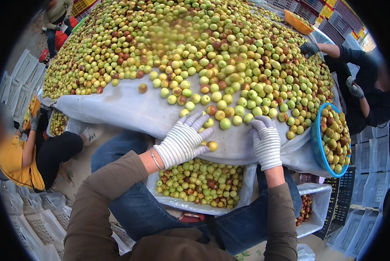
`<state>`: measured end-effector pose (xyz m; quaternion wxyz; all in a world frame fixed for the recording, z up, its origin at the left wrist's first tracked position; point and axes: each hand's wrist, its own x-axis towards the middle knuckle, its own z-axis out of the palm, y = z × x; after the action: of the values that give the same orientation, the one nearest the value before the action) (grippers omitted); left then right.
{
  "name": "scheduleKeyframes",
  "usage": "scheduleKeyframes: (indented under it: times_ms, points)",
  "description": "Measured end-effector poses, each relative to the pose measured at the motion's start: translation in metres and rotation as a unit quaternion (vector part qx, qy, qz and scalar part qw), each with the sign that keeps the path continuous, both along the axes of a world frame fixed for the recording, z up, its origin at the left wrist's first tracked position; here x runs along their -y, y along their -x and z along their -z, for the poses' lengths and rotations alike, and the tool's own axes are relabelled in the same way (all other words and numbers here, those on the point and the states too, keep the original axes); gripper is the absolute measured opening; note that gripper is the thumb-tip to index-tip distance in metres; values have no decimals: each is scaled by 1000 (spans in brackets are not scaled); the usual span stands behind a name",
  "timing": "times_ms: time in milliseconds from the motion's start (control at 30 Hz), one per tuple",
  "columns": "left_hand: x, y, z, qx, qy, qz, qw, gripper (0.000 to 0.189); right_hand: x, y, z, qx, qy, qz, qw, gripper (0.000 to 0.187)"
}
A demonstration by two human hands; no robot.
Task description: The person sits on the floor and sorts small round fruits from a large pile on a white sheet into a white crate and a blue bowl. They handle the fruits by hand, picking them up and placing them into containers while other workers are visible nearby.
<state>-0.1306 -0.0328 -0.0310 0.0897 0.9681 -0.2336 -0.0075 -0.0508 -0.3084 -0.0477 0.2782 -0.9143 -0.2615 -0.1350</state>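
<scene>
A big heap of green and reddish-brown jujubes (221, 68) covers the sloping table, which is draped in pale cloth (126, 104). My left hand (187, 137), in a striped knit glove, rests over the cloth's near edge with a few jujubes by its fingers. One yellowish jujube (212, 146) lies just beside its thumb. My right hand (266, 140), gloved alike, has curled fingertips at the lower fringe of the heap; whether they enclose a fruit is hidden. Below the edge, between my knees, a plastic-lined crate (195, 208) holds many jujubes.
A blue basin (317, 146) of browner jujubes stands at the table's right edge. Another lined crate (319, 208) holds dark red ones. People sit at left (28, 150) and right (361, 71). An orange basin (297, 23) sits at the back right; crates (35, 225) surround us.
</scene>
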Motion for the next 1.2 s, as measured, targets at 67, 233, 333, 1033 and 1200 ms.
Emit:
scheduleKeyframes:
  times_ms: [67, 233, 333, 1033, 1200]
  points:
    - [-5, 0, 0, 25, 10, -32, 999, 65, -1, -2, 0, 6, -1, 29, 1000, 31]
    - [-4, -4, 13, 34, -6, -50, 998, 83, -36, 6, -9, 81, 19, -75, 994, 33]
    - [11, 10, 12, 25, -3, -17, 1000, 82, -60, 13, 6, 73, 119, -119, 983, 30]
    - [85, -70, 2, 83, -6, 3, 997, 41, 17, -5, -8, -408, -418, 98, 806, 15]
    - [105, -138, -10, 115, -57, 40, 991, 26, 17, -2, 2, -478, -504, 77, 715, 17]
